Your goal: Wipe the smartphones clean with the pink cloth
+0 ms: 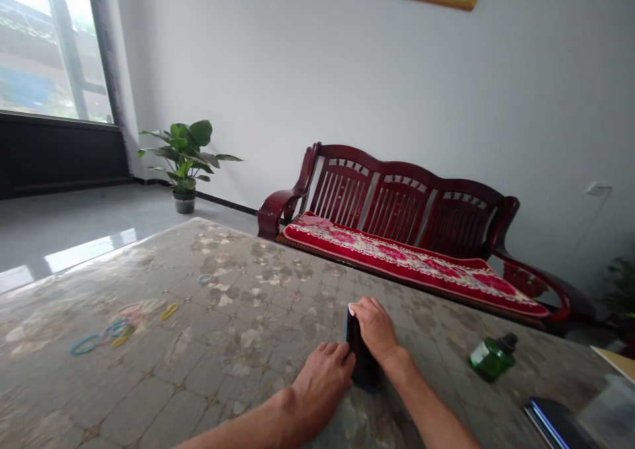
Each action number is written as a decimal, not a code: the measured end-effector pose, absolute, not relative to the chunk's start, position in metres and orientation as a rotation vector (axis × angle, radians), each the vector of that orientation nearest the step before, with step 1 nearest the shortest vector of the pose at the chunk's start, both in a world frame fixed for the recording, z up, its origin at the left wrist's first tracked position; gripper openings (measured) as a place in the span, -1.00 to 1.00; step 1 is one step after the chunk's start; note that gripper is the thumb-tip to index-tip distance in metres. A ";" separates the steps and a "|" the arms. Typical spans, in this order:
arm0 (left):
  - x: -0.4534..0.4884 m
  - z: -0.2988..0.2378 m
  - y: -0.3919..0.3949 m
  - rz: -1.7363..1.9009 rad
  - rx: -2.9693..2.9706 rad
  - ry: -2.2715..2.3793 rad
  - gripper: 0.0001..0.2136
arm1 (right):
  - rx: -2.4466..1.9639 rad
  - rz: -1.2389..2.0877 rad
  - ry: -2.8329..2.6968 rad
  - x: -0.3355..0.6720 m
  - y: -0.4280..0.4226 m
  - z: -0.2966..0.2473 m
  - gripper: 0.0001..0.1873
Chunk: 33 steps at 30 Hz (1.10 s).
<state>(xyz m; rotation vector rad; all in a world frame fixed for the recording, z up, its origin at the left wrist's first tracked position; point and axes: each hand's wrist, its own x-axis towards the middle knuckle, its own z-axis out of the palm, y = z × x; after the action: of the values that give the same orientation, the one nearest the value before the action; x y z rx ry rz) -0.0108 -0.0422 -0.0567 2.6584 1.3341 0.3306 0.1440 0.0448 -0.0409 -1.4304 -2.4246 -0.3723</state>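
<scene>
A dark, flat, phone-like slab (364, 363) with a thin bluish edge stands tilted on the patterned tablecloth (208, 396). My right hand (373, 326) grips its upper end, fingers bent over the far side and thumb near the top corner. Lower down, my left hand (325, 376) is closed against the slab's left side, with its fingertips on the edge. Part of the slab is hidden behind both hands, so its exact kind is unclear.
Left on the cloth lie several coloured loops (119, 330), a yellow loop (169, 311) and a blue loop (204, 278). To the right are a green bottle (492, 358) and dark flat items (558, 422). A wooden bench (397, 201) and potted plant (183, 161) stand beyond.
</scene>
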 end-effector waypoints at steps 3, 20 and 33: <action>-0.011 -0.059 -0.042 0.354 2.649 1.338 -0.84 | -1.429 -0.383 -2.446 0.145 0.030 -0.041 -0.71; -0.012 -0.058 -0.045 0.378 2.677 1.330 -0.86 | -1.533 -0.349 -2.434 0.138 0.034 -0.040 -0.71; -0.013 -0.057 -0.044 0.382 2.666 1.341 -0.84 | -1.587 -0.337 -2.445 0.133 0.040 -0.037 -0.71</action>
<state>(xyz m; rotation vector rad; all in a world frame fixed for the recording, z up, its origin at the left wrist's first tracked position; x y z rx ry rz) -0.0131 -0.0438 -0.0567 2.6664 1.3414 0.3819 0.1331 0.0401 -0.0375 -1.5873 -2.4450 -0.3367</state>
